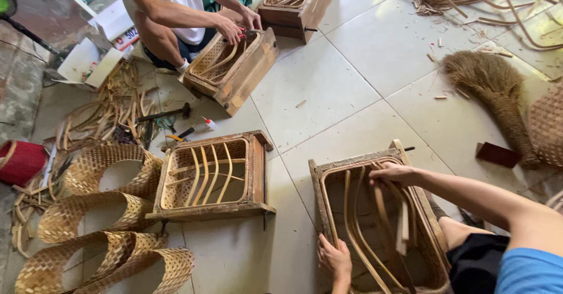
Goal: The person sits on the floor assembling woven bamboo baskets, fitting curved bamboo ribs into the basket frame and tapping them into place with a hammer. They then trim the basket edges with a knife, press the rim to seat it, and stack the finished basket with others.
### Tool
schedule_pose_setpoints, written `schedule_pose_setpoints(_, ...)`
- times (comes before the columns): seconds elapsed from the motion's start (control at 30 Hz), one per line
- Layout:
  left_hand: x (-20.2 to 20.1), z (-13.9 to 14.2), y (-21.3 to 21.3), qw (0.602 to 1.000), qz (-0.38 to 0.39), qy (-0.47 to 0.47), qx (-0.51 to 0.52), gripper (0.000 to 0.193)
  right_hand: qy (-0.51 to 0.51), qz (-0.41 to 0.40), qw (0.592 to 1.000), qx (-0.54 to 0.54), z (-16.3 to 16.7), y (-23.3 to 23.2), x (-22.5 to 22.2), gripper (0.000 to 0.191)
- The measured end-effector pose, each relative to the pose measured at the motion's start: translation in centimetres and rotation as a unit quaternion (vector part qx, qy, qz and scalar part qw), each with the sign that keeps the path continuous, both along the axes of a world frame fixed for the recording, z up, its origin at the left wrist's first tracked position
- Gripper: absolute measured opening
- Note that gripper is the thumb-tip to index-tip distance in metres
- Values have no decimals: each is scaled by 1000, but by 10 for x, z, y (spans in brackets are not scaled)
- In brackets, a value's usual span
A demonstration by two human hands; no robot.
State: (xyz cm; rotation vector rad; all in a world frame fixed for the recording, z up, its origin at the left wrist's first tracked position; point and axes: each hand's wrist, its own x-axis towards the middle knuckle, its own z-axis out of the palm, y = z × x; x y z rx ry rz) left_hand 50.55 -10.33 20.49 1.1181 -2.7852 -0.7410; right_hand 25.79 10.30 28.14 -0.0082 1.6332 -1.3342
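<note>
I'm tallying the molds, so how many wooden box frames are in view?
4: one under the wearer's hands, one at floor centre, one being worked by the other person, one at top edge, partly cropped.

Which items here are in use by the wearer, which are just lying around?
In use:
- left hand on wooden mould frame
- right hand on bent rattan strips

Lying about:
- grass broom
- woven bamboo bands
- hammer
- second mould frame
- red block
</note>
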Motion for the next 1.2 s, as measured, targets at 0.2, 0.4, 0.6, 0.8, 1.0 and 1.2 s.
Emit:
schedule_pose_setpoints(0.2,0,0,1,1000,-4,14,21,72,141,162,974,-70,46,0,14,26)
schedule_pose_setpoints(0.4,10,5,10,999,-9,36,15,71,220,24,970,103,13,-16,38,23)
schedule_pose_setpoints(0.6,13,14,13,998,3,-48,29,71,241,-100,941,215,3,-50,48,52)
schedule_pose_setpoints(0.8,19,11,14,1000,-19,1,-22,74,308,16,947,91,44,-46,58,33)
schedule_pose_setpoints(1.0,26,5,16,998,-3,-63,-9,79,260,40,953,148,38,-61,78,30)
schedule_pose_setpoints(1.2,27,2,16,998,2,-54,-11,93,192,-121,936,268,15,-71,75,41)
